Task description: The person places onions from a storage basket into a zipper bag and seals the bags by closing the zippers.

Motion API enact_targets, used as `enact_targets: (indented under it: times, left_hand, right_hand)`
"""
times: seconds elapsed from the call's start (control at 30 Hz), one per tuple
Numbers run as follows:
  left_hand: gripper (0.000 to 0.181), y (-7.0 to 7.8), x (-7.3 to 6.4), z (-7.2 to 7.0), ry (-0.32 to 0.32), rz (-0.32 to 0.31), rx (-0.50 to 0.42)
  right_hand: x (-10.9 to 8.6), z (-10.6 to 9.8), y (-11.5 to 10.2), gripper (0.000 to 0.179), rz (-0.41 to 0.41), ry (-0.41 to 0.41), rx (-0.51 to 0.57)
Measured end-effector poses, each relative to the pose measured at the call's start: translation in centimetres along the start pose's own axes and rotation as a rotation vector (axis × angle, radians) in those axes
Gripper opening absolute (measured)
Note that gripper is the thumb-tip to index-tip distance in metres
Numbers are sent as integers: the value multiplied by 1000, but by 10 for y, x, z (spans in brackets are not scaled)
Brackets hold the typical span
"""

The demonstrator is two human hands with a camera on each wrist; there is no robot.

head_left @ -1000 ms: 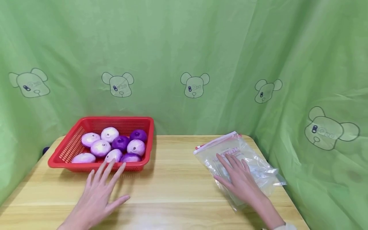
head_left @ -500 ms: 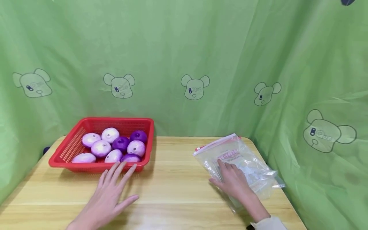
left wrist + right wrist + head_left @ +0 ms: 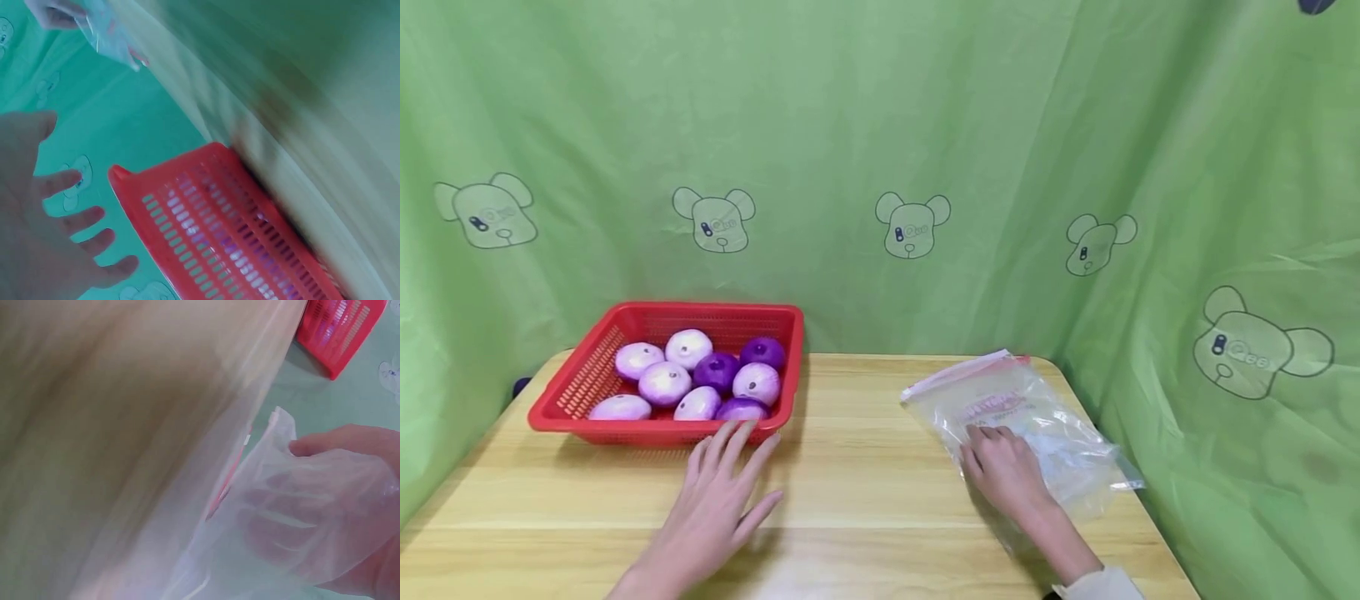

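Observation:
My left hand point(image 3: 711, 508) is held over the table with fingers spread and straight, fingertips at the front rim of a red plastic basket point(image 3: 625, 427). Several purple-and-white onions point(image 3: 665, 383) lie in that basket. In the left wrist view the hand point(image 3: 44, 212) shows beside the basket's slotted wall point(image 3: 194, 231). Over on the right, my right hand point(image 3: 1007, 475) pinches the near edge of a clear zip bag point(image 3: 1060, 417) that lies on other bags. Through the thin plastic point(image 3: 300, 512) in the right wrist view, the curled fingers show behind it, with the thumb in front.
A red zip strip point(image 3: 1022, 360) of a bag beneath pokes out at the pile's far edge. The wooden table point(image 3: 857, 483) ends at a green curtain point(image 3: 820, 150) printed with bear heads, which hangs behind and along both sides.
My right hand went from lying flat on the bags to curling its fingers and pinching the top one, whose edge shifted slightly left. My left hand moved right along the basket's front.

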State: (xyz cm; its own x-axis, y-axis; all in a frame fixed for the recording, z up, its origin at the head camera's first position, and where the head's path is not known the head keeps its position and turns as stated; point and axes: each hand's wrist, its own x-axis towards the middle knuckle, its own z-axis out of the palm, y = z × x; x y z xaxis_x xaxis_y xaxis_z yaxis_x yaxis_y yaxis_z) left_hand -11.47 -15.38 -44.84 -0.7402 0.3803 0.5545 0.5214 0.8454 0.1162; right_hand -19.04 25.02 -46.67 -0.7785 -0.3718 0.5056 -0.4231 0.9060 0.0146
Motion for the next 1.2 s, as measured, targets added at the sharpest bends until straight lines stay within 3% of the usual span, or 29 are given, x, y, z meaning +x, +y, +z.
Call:
enact_targets:
  times: [0.13,0.3,0.57,0.7,0.87,1.07,1.13,1.2]
  left_hand:
    - [51,10,16,6,58,55,-79]
    - [46,23,39,18,10,26,-243]
    - [49,29,83,40,-207,-137,-572]
    - [52,28,98,54,-270,-250,-730]
    - [54,27,109,67,-325,-357,-893]
    - [43,25,112,77,-408,-403,-1183]
    - [40,25,110,79,-423,-412,-1221]
    - [37,26,107,80,-399,-403,-1198]
  right_hand:
    - [0,-8,-5,31,-1,29,31]
    - [2,-15,-15,33,-14,33,71]
    - [2,-15,-28,34,-112,46,107]
    - [-1,-17,-34,35,-157,42,129]
    - [-7,-19,-40,36,-209,38,151]
    - [-13,-21,-43,38,-303,63,171]
    - [-15,-22,-42,39,-327,63,166]
    - [-16,-23,-42,38,-328,40,172]
